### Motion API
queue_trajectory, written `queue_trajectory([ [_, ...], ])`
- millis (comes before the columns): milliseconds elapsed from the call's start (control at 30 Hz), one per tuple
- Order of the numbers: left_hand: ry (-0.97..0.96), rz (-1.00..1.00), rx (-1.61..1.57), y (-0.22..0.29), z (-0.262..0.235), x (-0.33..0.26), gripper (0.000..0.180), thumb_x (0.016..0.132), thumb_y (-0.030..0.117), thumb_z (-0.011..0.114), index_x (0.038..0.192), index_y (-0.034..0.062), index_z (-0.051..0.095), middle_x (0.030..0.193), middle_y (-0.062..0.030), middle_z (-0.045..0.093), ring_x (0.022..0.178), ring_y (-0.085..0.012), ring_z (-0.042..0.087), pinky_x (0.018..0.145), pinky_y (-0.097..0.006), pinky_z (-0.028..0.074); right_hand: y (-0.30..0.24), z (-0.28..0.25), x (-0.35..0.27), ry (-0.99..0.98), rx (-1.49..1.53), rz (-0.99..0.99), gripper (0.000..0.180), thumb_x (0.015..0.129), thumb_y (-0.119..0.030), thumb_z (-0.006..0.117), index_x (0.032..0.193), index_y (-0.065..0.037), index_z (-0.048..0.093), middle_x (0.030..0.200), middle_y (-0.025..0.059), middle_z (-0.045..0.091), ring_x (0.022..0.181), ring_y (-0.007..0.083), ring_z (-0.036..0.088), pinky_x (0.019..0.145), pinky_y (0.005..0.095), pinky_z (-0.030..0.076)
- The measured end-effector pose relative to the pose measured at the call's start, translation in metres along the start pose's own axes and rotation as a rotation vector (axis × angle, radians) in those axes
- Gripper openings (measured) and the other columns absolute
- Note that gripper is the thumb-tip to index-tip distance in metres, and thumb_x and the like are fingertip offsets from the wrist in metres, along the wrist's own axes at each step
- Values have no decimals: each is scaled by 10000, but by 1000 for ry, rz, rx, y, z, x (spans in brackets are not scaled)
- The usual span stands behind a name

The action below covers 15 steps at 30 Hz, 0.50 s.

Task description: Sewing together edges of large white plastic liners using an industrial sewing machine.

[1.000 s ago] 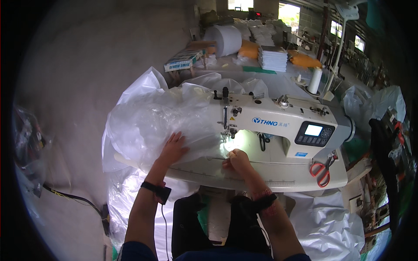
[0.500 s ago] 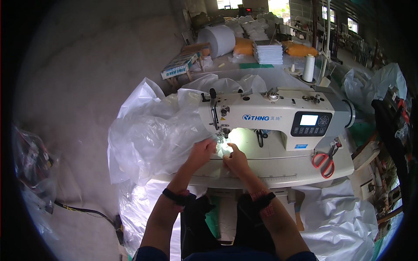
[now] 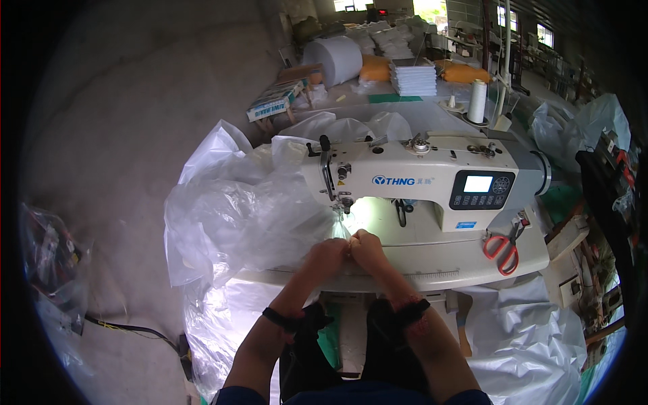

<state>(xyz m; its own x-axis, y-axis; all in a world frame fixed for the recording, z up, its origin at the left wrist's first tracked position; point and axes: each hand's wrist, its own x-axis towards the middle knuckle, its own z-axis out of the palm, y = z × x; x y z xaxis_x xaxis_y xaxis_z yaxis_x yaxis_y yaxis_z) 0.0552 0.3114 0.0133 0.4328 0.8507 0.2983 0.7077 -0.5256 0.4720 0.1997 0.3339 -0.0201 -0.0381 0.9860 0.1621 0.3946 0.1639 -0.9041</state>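
Your left hand (image 3: 326, 255) and right hand (image 3: 368, 247) sit knuckle to knuckle on the near edge of the sewing machine bed (image 3: 432, 253), just in front of the needle (image 3: 345, 204). Both are curled, fingers pressed together, pinching a small fold of the clear plastic sheeting (image 3: 250, 216); the fingertips themselves are tucked under, so you cannot see exactly how they grip. The sheeting billows in a big heap to your left of the machine head and hangs off the table edge toward the floor.

On the white sewing machine (image 3: 418, 169), a blue label sits on the front of the arm, and a dark control panel (image 3: 481, 190) with a lit pale screen lies to its right, with a small blue sticker just below. Red-handled scissors (image 3: 501, 248) lie at the right end of the bed. Beyond, a flat blue-and-white carton (image 3: 277, 102) rests on a stand, beside a large white roll (image 3: 334, 59); a stack of white folded sheets (image 3: 413, 77) and a white thread cone (image 3: 477, 101) stand farther back.

The needle area is washed out by the work light, and the dark rim cuts off the clutter at both sides.
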Motion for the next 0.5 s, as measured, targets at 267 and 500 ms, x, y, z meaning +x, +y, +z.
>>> queue_trajectory([
  [267,110,290,102,0,-9,-19,121,802,85,553,916,71,589,960,-125,622,933,-335,570,770,-429,465,-1,-32,17,-308,56,137,290,895,-255,498,903,8,619,716,82,640,541,147,587,520,277,479],
  [500,91,51,-111,-24,-7,11,127,776,83,560,886,20,570,925,-170,604,843,-368,574,714,-419,465,-17,-37,12,-319,114,316,370,843,-362,590,964,-16,634,732,70,648,611,135,610,592,286,490],
])
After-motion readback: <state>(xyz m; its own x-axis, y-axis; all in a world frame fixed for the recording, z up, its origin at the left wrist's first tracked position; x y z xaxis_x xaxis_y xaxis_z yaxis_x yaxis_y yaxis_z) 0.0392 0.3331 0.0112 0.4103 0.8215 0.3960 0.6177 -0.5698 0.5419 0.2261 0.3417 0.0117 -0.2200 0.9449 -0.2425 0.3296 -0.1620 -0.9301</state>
